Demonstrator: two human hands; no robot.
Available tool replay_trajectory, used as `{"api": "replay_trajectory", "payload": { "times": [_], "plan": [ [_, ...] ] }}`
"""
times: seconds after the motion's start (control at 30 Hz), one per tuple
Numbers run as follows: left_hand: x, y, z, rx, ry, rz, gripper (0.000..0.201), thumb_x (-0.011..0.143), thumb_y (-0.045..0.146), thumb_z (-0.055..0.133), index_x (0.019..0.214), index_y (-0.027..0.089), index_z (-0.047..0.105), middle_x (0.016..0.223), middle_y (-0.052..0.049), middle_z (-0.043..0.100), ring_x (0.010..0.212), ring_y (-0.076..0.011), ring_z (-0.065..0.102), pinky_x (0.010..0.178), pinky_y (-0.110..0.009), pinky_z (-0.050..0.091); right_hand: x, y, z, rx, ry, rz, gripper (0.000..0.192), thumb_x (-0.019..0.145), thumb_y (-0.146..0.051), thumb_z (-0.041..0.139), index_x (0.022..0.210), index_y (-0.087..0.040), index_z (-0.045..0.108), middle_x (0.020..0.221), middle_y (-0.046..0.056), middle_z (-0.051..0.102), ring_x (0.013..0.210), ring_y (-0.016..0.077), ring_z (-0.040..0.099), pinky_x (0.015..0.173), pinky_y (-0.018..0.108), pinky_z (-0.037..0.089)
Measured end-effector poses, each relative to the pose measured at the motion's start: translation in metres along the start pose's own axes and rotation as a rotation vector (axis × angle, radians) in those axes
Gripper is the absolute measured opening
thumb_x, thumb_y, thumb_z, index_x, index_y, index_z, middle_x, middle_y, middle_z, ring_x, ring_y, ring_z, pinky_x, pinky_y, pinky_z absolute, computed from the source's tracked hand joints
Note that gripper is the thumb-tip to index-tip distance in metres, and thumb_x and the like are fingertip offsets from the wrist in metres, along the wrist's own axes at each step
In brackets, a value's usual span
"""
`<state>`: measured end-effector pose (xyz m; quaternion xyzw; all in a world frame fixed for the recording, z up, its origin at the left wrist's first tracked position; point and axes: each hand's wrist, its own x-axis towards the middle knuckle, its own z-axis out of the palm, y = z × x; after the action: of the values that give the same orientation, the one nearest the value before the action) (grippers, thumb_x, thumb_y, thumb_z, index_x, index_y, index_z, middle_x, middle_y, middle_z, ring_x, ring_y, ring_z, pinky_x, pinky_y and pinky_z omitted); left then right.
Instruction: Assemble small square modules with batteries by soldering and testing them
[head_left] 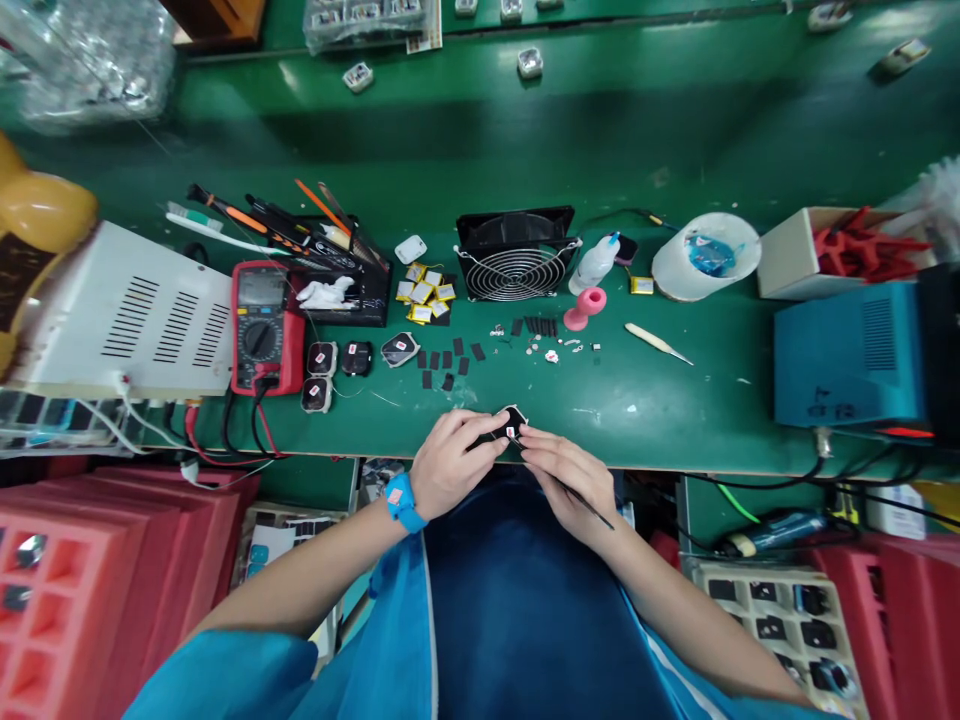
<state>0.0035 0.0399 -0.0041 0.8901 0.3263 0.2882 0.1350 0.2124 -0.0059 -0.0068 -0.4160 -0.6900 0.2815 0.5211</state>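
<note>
My left hand (450,462) grips a small black device shell (511,420) with a pink sticker, at the near edge of the green bench (675,400). My right hand (566,470) is against the shell's right side and pinches thin dark tweezers (592,508) whose tip meets the shell. A blue wrist strap (401,502) sits on my left wrist. Similar black shells (322,358) lie to the left by a red multimeter (259,325). Small black pads (446,360) and yellow-wrapped cells (424,292) lie just beyond my hands.
A black fan (517,255) stands at the bench's middle, with a pink stand (583,308), a squeeze bottle (596,265) and a white tub (705,258) to its right. A white power unit (127,310) sits left, a blue box (851,355) right. Red trays (90,580) flank my lap.
</note>
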Motion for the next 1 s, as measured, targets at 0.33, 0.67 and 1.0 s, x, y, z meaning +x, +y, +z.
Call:
{"api": "replay_trajectory", "payload": {
  "times": [0.33, 0.67, 1.0],
  "plan": [
    [0.002, 0.001, 0.0, 0.011, 0.001, -0.002, 0.01, 0.096, 0.012, 0.064, 0.102, 0.019, 0.069, 0.121, -0.01, 0.074, 0.104, -0.0217, 0.063, 0.083, -0.037, 0.059, -0.002, 0.0, -0.002, 0.073, 0.049, 0.162, 0.029, 0.091, -0.002, 0.066, 0.109, -0.022, 0.075, 0.103, 0.009, 0.081, 0.109, 0.0246, 0.077, 0.095, 0.038, 0.065],
    [-0.002, 0.0, 0.003, 0.021, 0.003, -0.009, 0.016, 0.096, 0.012, 0.063, 0.109, 0.02, 0.069, 0.122, -0.01, 0.074, 0.107, -0.0223, 0.063, 0.085, -0.038, 0.057, 0.002, -0.001, -0.005, 0.039, -0.004, 0.116, 0.023, 0.094, -0.006, 0.065, 0.108, -0.02, 0.076, 0.106, 0.01, 0.08, 0.111, 0.0256, 0.076, 0.096, 0.04, 0.065],
    [0.0, -0.001, 0.001, 0.012, -0.054, -0.011, 0.022, 0.097, 0.012, 0.061, 0.114, 0.023, 0.07, 0.124, -0.01, 0.073, 0.108, -0.0229, 0.062, 0.084, -0.038, 0.056, 0.011, 0.0, -0.009, 0.271, 0.111, 0.481, 0.013, 0.096, -0.018, 0.067, 0.097, -0.024, 0.079, 0.102, 0.005, 0.083, 0.102, 0.0237, 0.079, 0.091, 0.039, 0.067]
  ]
}}
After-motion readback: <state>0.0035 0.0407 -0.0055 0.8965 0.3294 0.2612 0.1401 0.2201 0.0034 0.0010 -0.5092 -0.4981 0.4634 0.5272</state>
